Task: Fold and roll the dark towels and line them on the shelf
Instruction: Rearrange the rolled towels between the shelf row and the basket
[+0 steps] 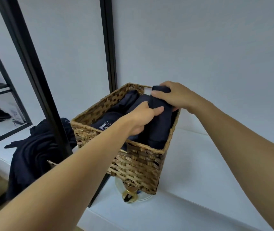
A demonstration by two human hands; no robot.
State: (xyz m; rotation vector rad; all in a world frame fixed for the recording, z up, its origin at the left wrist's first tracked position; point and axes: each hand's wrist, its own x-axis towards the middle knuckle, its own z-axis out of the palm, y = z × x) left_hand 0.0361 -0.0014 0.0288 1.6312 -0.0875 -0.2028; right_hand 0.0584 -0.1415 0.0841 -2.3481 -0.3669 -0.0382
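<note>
Both forearms [76,165] stretch ahead. I see my left hand [142,117] curled round the middle of a rolled towel [159,127], thumb pressed on it, while my right hand [174,97] clamps its top end. The roll's long axis runs 12 to 6 o'clock, tilted, along the 3 o'clock wall of the basket [138,162] on the shelf [207,172]; I judge it seats downward.

The white shelf [199,180] carries a woven wicker basket [138,164] directly under the grip, a loose heap of dark towels [38,147] lower to the grip's left, and a clear gold-centred disc [130,193] at the basket's near corner.
</note>
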